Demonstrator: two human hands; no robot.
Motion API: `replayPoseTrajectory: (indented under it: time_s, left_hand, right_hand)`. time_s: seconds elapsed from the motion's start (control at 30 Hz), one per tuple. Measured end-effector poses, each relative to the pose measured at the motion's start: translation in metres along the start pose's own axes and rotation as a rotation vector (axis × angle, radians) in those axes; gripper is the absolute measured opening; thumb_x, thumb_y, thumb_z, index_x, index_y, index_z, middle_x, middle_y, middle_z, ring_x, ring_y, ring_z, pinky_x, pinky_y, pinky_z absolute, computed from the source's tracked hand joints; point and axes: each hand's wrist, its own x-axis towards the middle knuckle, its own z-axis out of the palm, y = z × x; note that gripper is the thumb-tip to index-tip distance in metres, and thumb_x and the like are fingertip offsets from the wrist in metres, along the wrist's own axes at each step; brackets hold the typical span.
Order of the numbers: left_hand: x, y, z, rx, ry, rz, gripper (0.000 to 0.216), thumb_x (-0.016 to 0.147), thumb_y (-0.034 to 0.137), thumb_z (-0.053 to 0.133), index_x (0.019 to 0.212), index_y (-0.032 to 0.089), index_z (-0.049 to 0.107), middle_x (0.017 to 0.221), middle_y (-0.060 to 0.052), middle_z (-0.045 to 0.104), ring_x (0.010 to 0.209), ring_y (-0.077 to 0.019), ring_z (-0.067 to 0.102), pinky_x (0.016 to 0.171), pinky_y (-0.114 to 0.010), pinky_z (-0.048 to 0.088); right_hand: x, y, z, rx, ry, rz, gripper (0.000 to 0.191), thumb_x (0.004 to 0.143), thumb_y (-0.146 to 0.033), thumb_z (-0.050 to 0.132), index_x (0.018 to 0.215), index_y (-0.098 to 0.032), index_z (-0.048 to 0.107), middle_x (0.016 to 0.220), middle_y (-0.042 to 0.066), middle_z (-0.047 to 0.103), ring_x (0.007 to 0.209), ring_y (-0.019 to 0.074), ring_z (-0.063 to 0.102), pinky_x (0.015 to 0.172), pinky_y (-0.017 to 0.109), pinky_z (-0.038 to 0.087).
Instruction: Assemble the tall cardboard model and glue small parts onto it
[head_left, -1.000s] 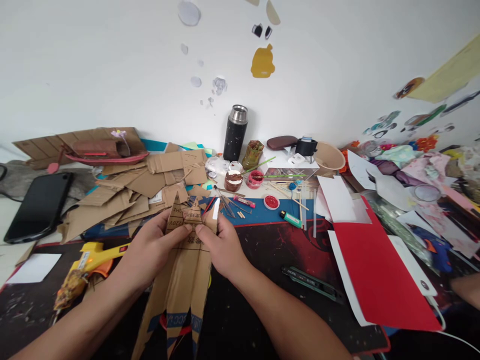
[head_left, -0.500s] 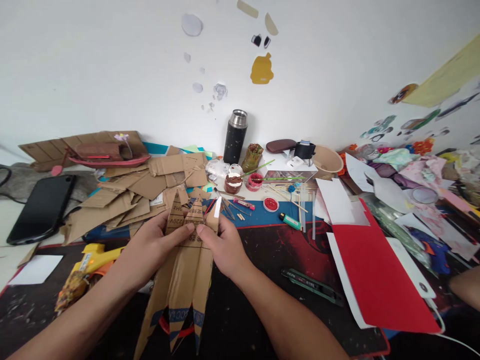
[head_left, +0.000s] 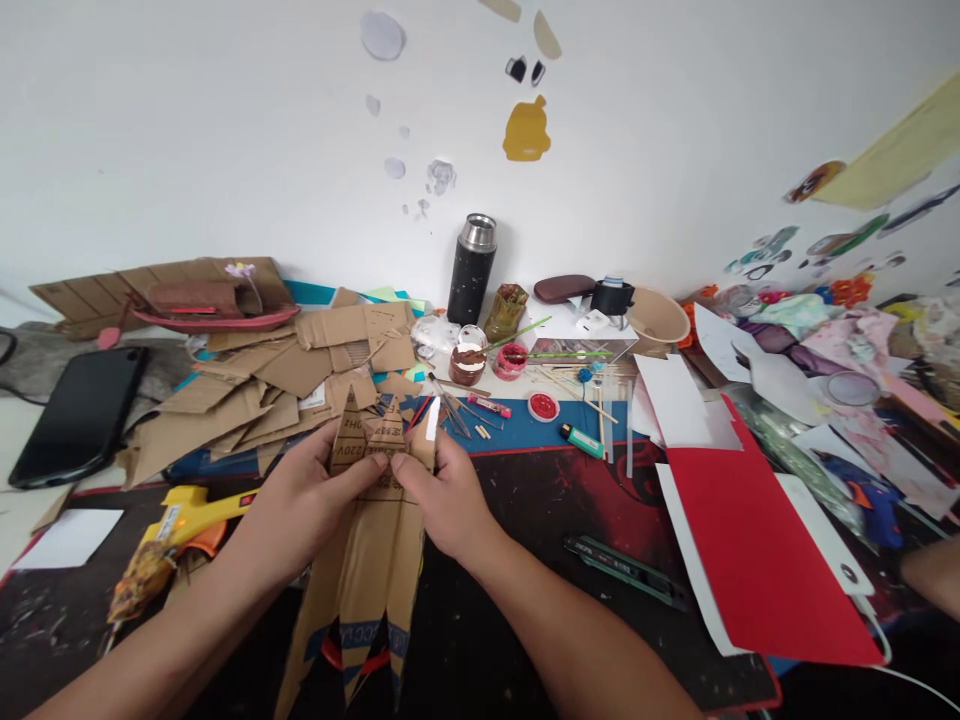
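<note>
Both hands hold a set of long pointed cardboard strips (head_left: 375, 560) with printed lettering, fanned out and pointing up toward the wall. My left hand (head_left: 300, 505) pinches the strips from the left, thumb on the front face near the tips. My right hand (head_left: 442, 500) grips them from the right, thumb meeting the left thumb at the middle strip. The strips' lower ends hang down over the dark mat near the bottom edge of the view.
A yellow glue gun (head_left: 184, 515) lies left of my hands, beyond it a pile of cardboard scraps (head_left: 255, 380) and a black phone (head_left: 75, 415). A utility knife (head_left: 622, 570), red paper (head_left: 757, 560), paint jars (head_left: 510, 358) and a black flask (head_left: 471, 268) lie right and behind.
The hands and strips stay almost in place; my thumbs have shifted slightly on the middle strip. The view rocked a little up and back down.
</note>
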Motion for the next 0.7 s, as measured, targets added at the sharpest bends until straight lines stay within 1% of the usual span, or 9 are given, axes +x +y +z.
replayPoseTrajectory:
  time_s: [0.2,0.33,0.47,0.6,0.7]
  left_hand:
    - [0.0,0.005,0.003,-0.057,-0.03,-0.008,0.047,0.077,0.053,0.096,0.113,0.025,0.085,0.114,-0.008,0.091,0.113,-0.0373,0.085,0.105,-0.048,0.067]
    - [0.0,0.006,0.006,-0.091,-0.008,-0.039,0.048,0.072,0.051,0.098,0.11,0.025,0.085,0.112,-0.007,0.092,0.106,-0.0362,0.085,0.102,-0.047,0.068]
    - [0.001,0.007,0.005,-0.042,0.018,-0.08,0.049,0.071,0.056,0.097,0.107,0.025,0.085,0.111,-0.009,0.092,0.107,-0.0392,0.085,0.094,-0.047,0.069]
    - [0.003,0.012,-0.001,-0.047,-0.034,-0.188,0.056,0.061,0.054,0.103,0.107,0.026,0.086,0.108,-0.009,0.092,0.106,-0.0422,0.086,0.083,-0.045,0.07]
    - [0.003,0.014,-0.003,-0.065,-0.046,-0.208,0.06,0.058,0.055,0.104,0.107,0.027,0.086,0.107,-0.009,0.092,0.109,-0.0428,0.085,0.081,-0.044,0.07]
  right_hand:
    - [0.0,0.003,-0.001,0.003,-0.003,-0.001,0.033,0.085,-0.043,0.076,0.113,-0.025,0.075,0.107,0.004,0.084,0.11,0.0307,0.078,0.101,0.045,0.063]
    - [0.0,0.003,-0.001,0.005,0.004,0.016,0.033,0.086,-0.043,0.076,0.114,-0.026,0.075,0.107,0.004,0.085,0.111,0.0314,0.078,0.102,0.045,0.063]
    - [0.0,0.001,-0.002,-0.004,0.015,0.048,0.035,0.086,-0.045,0.076,0.116,-0.027,0.076,0.11,0.003,0.086,0.116,0.0337,0.079,0.103,0.047,0.063]
    - [0.001,-0.002,-0.005,-0.006,0.02,0.059,0.036,0.085,-0.047,0.078,0.115,-0.027,0.075,0.113,0.004,0.086,0.119,0.0344,0.078,0.104,0.047,0.063]
    - [0.0,-0.006,-0.007,-0.004,0.023,0.057,0.034,0.085,-0.048,0.079,0.11,-0.026,0.074,0.113,0.005,0.085,0.118,0.0348,0.078,0.104,0.048,0.063]
